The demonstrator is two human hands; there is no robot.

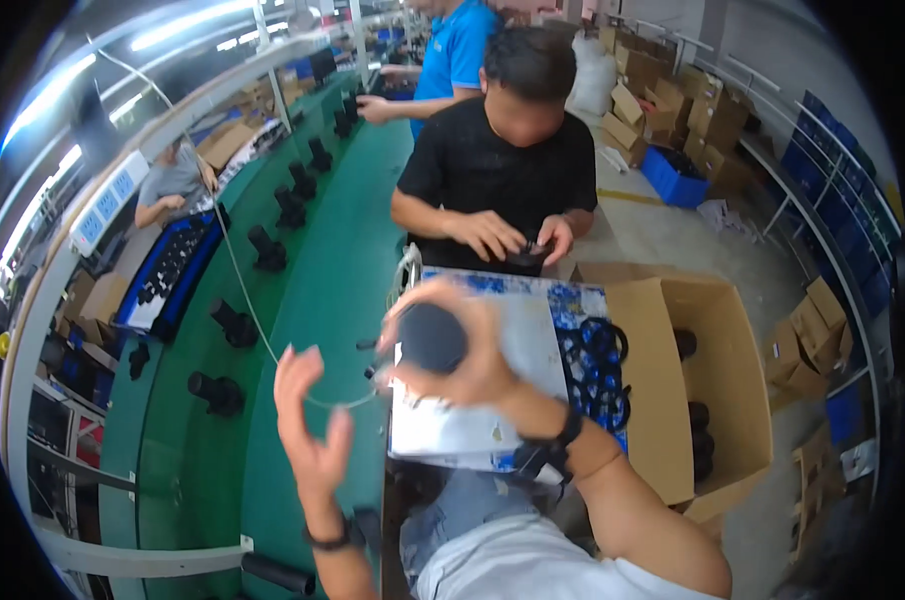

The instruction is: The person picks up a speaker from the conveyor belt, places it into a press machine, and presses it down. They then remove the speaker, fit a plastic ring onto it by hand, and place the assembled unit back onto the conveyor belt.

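Observation:
A round black part with a flat disc-like face [432, 338] is held up in my right hand [485, 350], its fingers and thumb wrapped around the rim. Motion blurs that hand, and the back of the part is hidden. To its left, my left hand [315, 420] is raised over the green belt with thumb and fingers apart, holding nothing. Beneath the held part lies a pale work surface [453, 430]. A pile of black rings [595, 375] rests on the right side of this worktable.
Several black cylindrical parts stand along the green conveyor belt [323, 260] on the left. An open cardboard box [728, 390] holding black parts is at the right. Across the worktable, a person in black [513, 170] handles a small dark part. A thin pale cable [245, 285] hangs over the belt.

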